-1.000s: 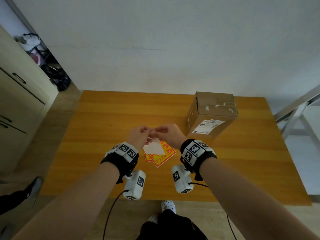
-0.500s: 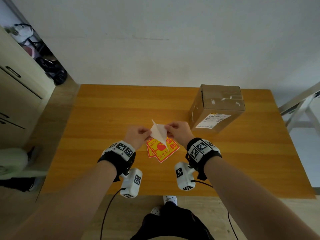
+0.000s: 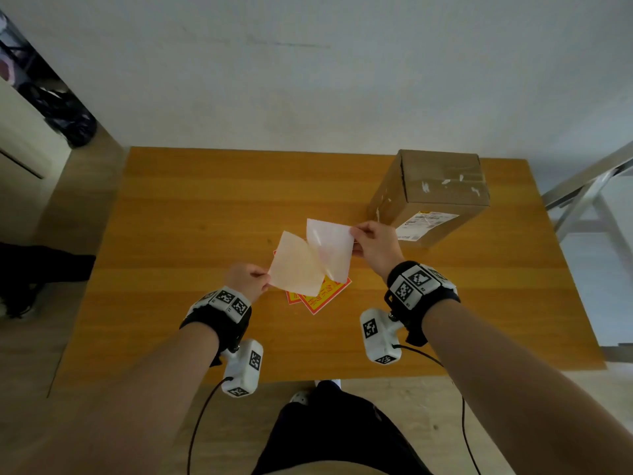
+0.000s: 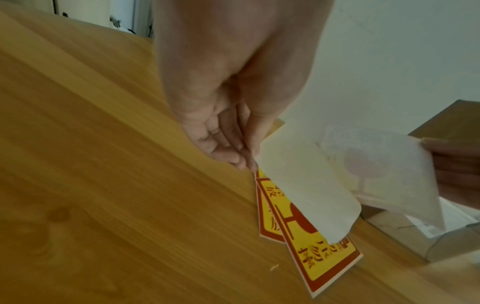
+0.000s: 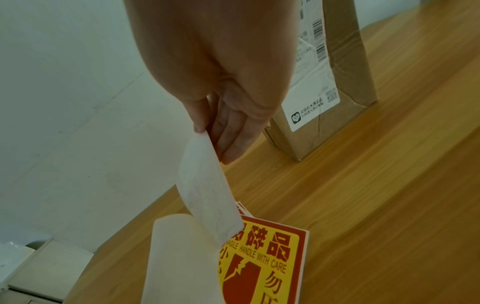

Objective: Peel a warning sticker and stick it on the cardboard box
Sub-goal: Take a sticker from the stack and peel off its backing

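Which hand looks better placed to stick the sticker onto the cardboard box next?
Probably the right hand: it pinches the peeled sticker and is right beside the cardboard box. The left hand holds the backing sheet.

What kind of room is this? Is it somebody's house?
Probably a room in a home, though I can't be sure. There is a plain wooden table against a white wall, a taped cardboard box with a shipping label, and cream cabinets on the left.
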